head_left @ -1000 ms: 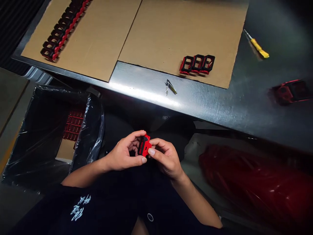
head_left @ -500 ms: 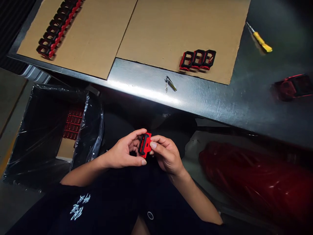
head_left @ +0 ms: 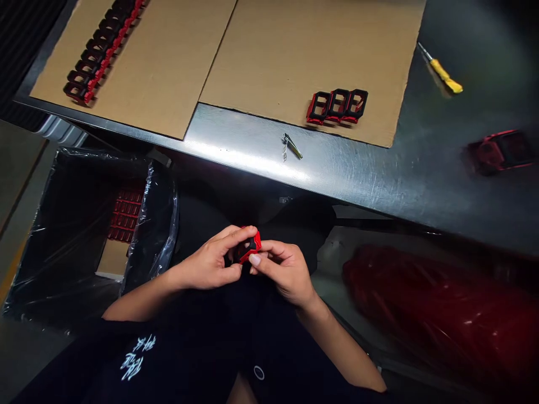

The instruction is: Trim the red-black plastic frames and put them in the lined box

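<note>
From here my left hand [head_left: 206,266] and right hand [head_left: 284,270] both pinch the red-and-black plastic frame [head_left: 249,248] at 12 o'clock, long axis tipped toward 2 o'clock, neither hand clearly nearer.

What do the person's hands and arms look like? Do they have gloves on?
The left hand and right hand are bare, with no gloves, rings or watch showing. The forearms are bare too, below the sleeves of a black top with white lettering.

A hard white glare streaks the near edge of the steel bench [head_left: 248,160]; the room is dim, the left hand [head_left: 206,264] and right hand [head_left: 282,275] sharp, the red-and-black piece [head_left: 499,151] at far right blurred.
</note>
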`<state>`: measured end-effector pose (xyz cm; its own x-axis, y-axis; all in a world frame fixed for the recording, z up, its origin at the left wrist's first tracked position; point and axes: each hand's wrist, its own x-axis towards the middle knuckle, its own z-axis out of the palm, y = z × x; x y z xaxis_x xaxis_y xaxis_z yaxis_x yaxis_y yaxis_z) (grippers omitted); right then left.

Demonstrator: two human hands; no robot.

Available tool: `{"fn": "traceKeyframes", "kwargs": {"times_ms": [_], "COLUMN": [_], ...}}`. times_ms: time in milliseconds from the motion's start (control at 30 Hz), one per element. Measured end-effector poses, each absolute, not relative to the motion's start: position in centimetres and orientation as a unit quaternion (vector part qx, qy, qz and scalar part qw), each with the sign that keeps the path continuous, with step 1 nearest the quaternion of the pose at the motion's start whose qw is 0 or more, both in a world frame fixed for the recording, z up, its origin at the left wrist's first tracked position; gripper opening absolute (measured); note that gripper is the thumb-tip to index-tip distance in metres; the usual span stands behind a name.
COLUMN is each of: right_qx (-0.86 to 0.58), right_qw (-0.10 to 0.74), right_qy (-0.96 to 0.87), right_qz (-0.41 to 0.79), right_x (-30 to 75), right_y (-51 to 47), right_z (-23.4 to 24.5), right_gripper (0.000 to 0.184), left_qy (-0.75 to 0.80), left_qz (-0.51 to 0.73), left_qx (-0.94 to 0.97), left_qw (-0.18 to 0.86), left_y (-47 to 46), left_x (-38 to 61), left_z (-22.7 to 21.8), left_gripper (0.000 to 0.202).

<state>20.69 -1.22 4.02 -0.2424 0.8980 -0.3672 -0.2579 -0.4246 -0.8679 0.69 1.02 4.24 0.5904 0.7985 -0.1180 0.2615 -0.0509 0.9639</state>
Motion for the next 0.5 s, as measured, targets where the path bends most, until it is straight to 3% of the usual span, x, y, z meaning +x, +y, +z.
{"fn": "traceKeyframes", "kwargs": {"times_ms": [200,300,400,433,500], "right_qx": [-0.494,-0.487,-0.488,-0.489,-0.489], "right_qw": [0.42,0.437,0.446,0.45,0.459], "right_qy": [-0.473,-0.506,-0.51,-0.513,-0.52], "right_qz": [0.596,0.562,0.55,0.543,0.529], "right_x": [20.6,20.6,20.4,20.4,20.3], "right_y": [-1.4,-1.7,-2.0,-2.0,-2.0], "right_z": [4.0,3.5,3.1,3.1,3.0], "right_gripper": [0.009,0.008,0.01,0.011,0.011], "left_qy": [0.418,0.452,0.497,0.51,0.525], "left_qz": [0.278,0.335,0.421,0.443,0.463], "left_qx": [0.632,0.532,0.463,0.453,0.449], "left_qw": [0.591,0.632,0.601,0.582,0.556], "left_y": [0.8,0.7,0.9,0.9,1.0], "left_x": [0.5,0.6,0.8,0.8,0.8], "left_z": [3.7,3.4,3.1,3.0,2.9], "left_gripper": [0.09,0.074,0.031,0.028,0.045]}}
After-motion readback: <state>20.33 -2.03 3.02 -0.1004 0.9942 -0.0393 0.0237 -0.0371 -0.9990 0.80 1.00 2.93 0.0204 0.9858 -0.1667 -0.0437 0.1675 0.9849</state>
